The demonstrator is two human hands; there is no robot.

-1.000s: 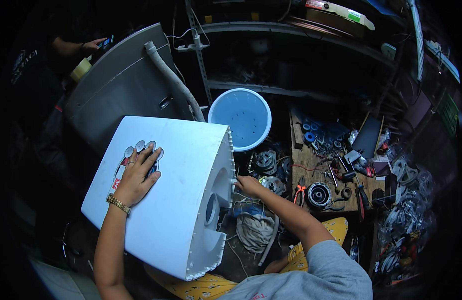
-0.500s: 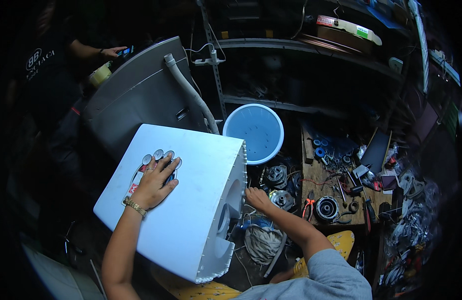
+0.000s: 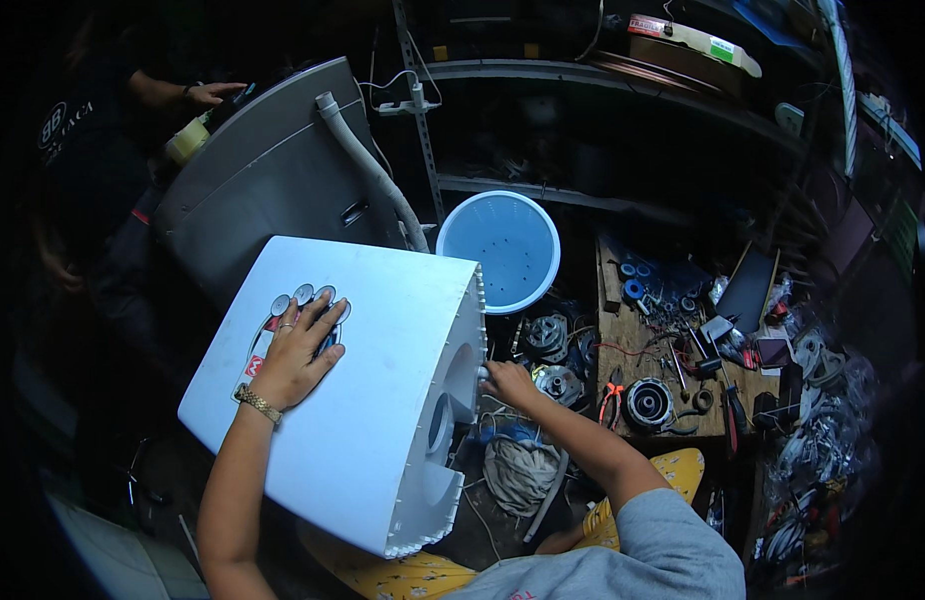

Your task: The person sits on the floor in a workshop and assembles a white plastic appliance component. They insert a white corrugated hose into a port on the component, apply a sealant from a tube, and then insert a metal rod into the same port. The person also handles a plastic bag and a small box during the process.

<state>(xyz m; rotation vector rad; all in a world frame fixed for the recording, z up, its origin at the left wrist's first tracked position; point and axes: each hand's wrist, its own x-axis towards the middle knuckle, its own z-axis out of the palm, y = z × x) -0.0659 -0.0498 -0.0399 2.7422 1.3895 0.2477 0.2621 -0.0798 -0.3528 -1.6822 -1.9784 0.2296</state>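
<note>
A white plastic appliance housing point(image 3: 323, 400) lies tilted across my lap, its open, ribbed end facing right. Round dark cutouts and inner walls show in that end. My left hand point(image 3: 301, 355), with a gold watch at the wrist, rests flat on the broad white face, fingers spread over a printed label of round emblems point(image 3: 305, 293). At the far part of the open end is my right hand point(image 3: 510, 384), its fingers curled. A small whitish piece point(image 3: 483, 372) shows at its fingertips; whether it belongs to the housing I cannot tell.
Behind the housing stands a grey appliance body point(image 3: 273, 170) with a pale hose point(image 3: 368, 165). A blue basket point(image 3: 498, 250) sits beyond. To the right, a wooden bench point(image 3: 623, 340) bears pliers point(image 3: 612, 397), a motor part point(image 3: 650, 403) and tools. A co-worker's hand point(image 3: 215, 93) is far left.
The view has shifted slightly. My left hand stays flat on the housing. A whitish piece now shows by my right fingertips. The co-worker's hand has changed pose, and their other hand has come into sight.
</note>
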